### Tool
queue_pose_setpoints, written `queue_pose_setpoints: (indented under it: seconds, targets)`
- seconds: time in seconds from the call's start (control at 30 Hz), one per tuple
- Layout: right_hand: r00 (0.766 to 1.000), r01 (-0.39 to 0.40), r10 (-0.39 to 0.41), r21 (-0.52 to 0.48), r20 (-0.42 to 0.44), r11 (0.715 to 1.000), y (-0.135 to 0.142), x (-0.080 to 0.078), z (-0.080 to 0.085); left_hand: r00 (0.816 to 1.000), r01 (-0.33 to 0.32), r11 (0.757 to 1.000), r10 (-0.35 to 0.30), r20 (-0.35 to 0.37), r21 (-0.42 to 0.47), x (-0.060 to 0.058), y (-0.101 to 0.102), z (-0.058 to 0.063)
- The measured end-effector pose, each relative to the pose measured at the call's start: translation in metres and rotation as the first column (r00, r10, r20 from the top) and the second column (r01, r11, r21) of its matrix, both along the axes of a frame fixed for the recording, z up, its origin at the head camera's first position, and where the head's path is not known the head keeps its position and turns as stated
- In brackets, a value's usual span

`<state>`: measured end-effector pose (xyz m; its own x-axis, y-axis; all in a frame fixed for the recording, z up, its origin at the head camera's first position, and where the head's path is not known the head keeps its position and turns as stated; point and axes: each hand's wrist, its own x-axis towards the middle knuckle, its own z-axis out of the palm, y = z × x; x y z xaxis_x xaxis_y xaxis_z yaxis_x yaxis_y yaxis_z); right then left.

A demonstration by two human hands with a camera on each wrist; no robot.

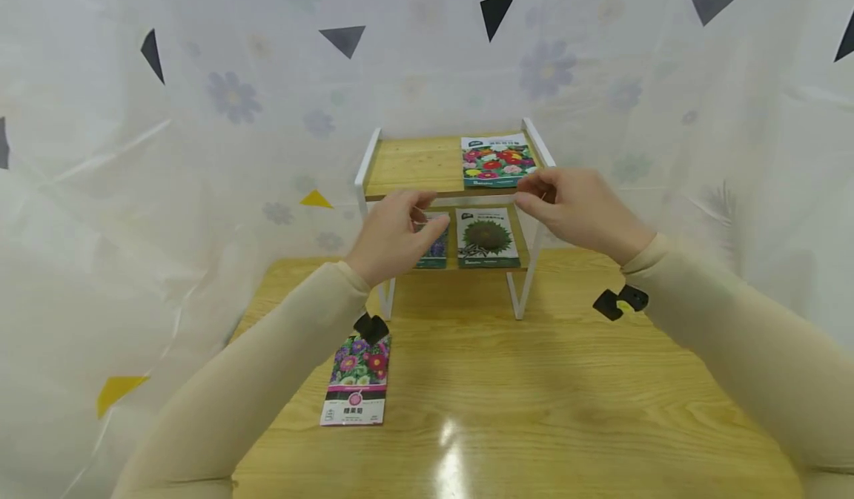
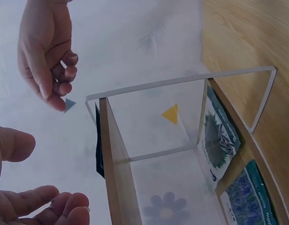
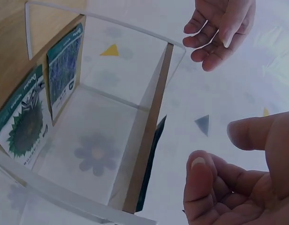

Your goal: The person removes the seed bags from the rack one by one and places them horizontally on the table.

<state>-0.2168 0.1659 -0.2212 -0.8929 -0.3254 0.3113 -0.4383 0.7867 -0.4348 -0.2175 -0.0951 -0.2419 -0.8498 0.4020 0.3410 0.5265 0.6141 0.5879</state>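
Observation:
My left hand (image 1: 399, 238) hovers in front of the small two-tier shelf (image 1: 416, 164), its fingers loosely bent and nothing between them. Behind it, partly covered, a seed packet with blue-purple flowers (image 2: 250, 197) lies on the lower tier. Beside that packet is a sunflower seed packet (image 1: 487, 237). My right hand (image 1: 580, 211) is at the shelf's right side, near a seed packet with mixed red, pink and yellow flowers (image 1: 499, 161) on the upper tier. In the right wrist view, thumb and fingers stand apart and hold nothing.
A seed packet with pink and purple daisy-like flowers (image 1: 356, 384) lies on the wooden table (image 1: 534, 395), below my left forearm. White metal side frames (image 1: 525, 291) carry the shelf. A pale sheet with flower prints (image 1: 267, 150) hangs behind.

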Motion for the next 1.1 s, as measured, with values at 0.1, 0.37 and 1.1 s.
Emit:
queue_pose_setpoints:
  seconds: [0.1, 0.37, 1.1]
  targets:
    - [0.999, 0.038, -0.037, 0.064, -0.007, 0.997, -0.003, -0.013, 0.011, 0.999, -0.043, 0.999, 0.043, -0.001, -0.014, -0.009, 0.013, 0.011]
    - [0.990, 0.138, -0.123, 0.270, -0.071, 0.953, -0.011, -0.049, 0.022, 0.993, -0.104, 0.991, 0.108, 0.050, -0.084, -0.038, 0.046, 0.027]
    - [0.968, 0.219, -0.248, 0.580, -0.031, 0.785, -0.040, -0.091, 0.013, 0.954, -0.234, 0.928, 0.277, 0.118, -0.290, -0.101, 0.102, 0.022]
